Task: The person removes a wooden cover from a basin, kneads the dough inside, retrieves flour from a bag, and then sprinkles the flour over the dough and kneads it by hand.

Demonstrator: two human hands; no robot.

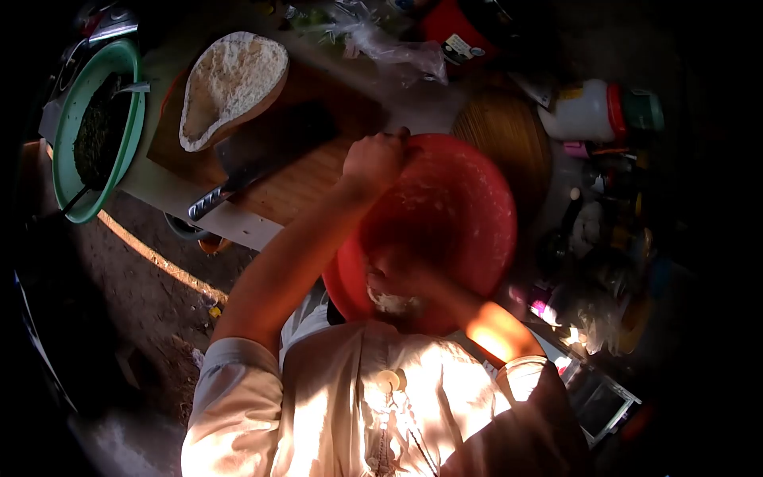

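Observation:
A red basin (485, 207) tilts in front of my body, with white flour smears on its inner wall. My left hand (377, 161) is closed over the basin's far left rim. Down inside, near the side closest to me, lies a pale lump of dough (393, 303). My right hand (400, 270) is closed against the dough, its fingers dim in shadow and partly hidden.
Left of the basin, a wooden board (306, 179) bears a cleaver (238, 179) and a scoop-shaped container (238, 75) of flour. A green basin (135, 119) with dark chopped greens stands far left. Jars, including a white one (580, 111), and bags crowd the right. A round wooden board (509, 139) lies behind.

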